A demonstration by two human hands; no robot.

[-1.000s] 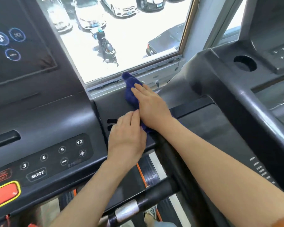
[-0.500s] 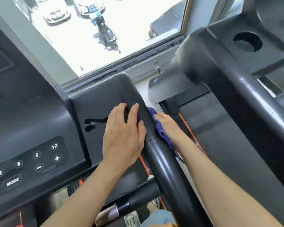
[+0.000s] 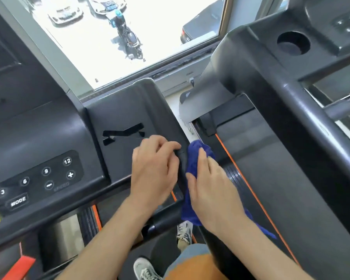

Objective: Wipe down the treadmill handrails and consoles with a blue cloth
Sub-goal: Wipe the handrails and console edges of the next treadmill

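Console (image 3: 117, 110), keypad (image 3: 49, 178) toward its left; left hand (image 3: 156, 170) lies at the console's right edge, fingers curled over that edge and gripping it. Handrail (image 3: 181, 166) runs down from the console's right corner; cloth (image 3: 192, 158) lies against the rail's right side, pressed there by the right hand (image 3: 214, 195), fingers straight. Second treadmill (image 3: 291, 110) stands near, far right.
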